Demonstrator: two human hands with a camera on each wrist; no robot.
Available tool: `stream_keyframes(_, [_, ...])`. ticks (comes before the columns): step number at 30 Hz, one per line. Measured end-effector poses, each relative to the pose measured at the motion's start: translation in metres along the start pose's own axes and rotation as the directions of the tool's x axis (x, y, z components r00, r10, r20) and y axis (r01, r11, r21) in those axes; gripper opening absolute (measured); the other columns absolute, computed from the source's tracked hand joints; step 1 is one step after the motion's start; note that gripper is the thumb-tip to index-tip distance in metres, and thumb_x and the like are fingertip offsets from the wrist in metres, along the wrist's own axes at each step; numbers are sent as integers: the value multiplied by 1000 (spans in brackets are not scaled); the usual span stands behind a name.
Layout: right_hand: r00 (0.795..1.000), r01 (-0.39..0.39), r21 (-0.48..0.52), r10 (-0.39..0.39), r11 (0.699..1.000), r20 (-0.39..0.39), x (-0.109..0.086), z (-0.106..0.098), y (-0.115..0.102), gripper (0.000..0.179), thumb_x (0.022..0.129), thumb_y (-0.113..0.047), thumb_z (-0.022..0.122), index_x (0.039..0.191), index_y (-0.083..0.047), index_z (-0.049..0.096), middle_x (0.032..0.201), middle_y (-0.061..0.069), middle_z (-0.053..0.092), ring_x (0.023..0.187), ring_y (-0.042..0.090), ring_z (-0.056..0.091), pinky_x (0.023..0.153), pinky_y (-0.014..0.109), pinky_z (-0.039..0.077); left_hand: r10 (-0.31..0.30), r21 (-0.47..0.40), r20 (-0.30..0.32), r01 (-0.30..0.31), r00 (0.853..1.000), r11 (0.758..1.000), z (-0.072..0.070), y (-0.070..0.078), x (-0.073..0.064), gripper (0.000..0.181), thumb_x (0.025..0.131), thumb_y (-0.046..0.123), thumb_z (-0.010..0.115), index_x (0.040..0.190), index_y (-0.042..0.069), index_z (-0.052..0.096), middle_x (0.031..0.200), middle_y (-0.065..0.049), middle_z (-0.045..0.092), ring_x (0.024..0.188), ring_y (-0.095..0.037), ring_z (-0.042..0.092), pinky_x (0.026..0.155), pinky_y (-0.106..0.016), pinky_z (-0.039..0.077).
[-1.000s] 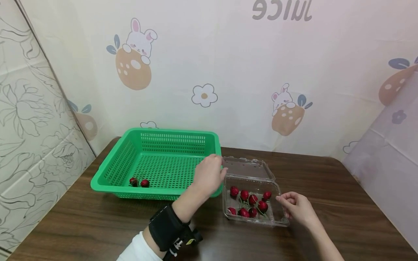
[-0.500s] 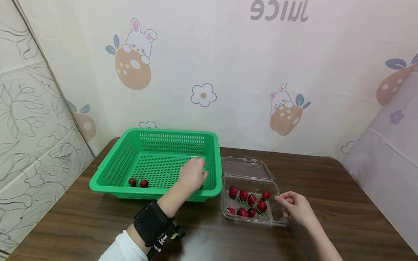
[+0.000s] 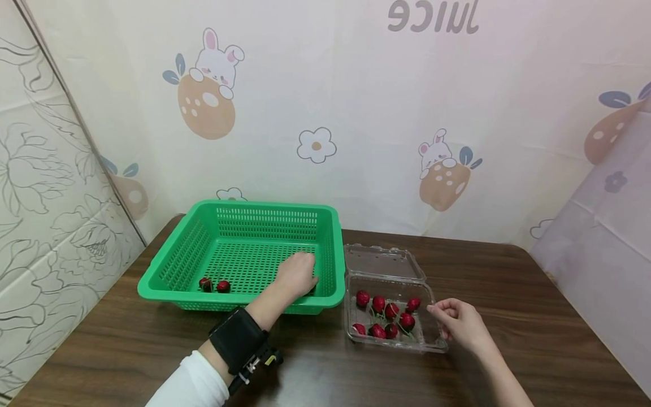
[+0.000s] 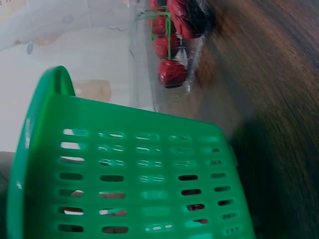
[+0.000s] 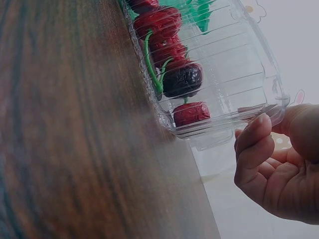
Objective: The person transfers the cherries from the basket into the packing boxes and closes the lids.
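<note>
From where I stand, the cherries (image 3: 391, 310) are mostly bright, glossy red, with thin green stems tangled between them. Eight show in the clear plastic box (image 3: 396, 345), scattered over its floor, its hinged lid (image 3: 381, 263) thrown back behind it. Through the ribbed wall, in the right wrist view, one dark cherry (image 5: 183, 79) looks almost black, shiny beside its redder neighbours. Two more, a deeper red, sit close together in the near left corner of the green basket (image 3: 264, 205), just left of the box; the basket's sides and floor are pierced with rows of slots. The left hand (image 3: 297, 276) reaches down inside the basket's right end, knuckles up; its fingers are hidden, so I can't tell how far they are curled or whether they hold anything. The right hand (image 3: 460, 322) pinches the box's right edge between thumb and fingers, the other fingers folded in. Everything stands on a dark wood-grain table (image 3: 534, 299).
</note>
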State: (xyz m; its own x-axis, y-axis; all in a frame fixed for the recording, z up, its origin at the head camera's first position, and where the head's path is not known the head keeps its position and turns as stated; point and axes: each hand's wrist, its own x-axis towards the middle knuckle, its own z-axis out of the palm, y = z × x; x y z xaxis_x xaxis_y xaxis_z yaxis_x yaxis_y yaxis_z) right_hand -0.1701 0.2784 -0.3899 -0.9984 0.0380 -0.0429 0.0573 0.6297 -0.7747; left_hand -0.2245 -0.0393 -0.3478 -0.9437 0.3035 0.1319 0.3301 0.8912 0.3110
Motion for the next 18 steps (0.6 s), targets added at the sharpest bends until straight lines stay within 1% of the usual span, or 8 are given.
stream_keyframes(4, [1000,4,1,-4,1000,1,0,1,0,33,87,-26,58,93,6,52,54,2,49,43,13,46,42,27,42,-10,-2,32,10,999,1000,3,-2,3,29,81,10,63,59,9,44,54,-2,40,47,-12,38,39,-23,31])
stream_keyframes(10, [1000,10,3,-10,1000,2,0,0,0,32,87,-25,58,93,7,52,54,2,49,43,12,46,42,27,42,-44,30,104,41,994,999,6,-3,7,25,80,12,64,62,9,47,58,-3,45,50,-13,42,42,-26,35])
stream_keyframes(15, [1000,0,-1,0,1000,0,1,-1,1,30,87,-24,57,92,6,53,54,2,49,43,12,46,42,27,42,-43,40,155,37,987,998,8,-2,9,29,78,9,65,59,11,43,55,-1,40,48,-13,37,42,-26,33])
stream_keyframes(18, [1000,-2,-6,2,1000,-3,2,-1,1,29,87,-23,57,92,5,53,54,2,50,43,12,46,42,27,42,-41,45,184,33,982,998,9,-2,10,29,78,9,65,59,11,43,55,-1,39,49,-13,36,43,-25,32])
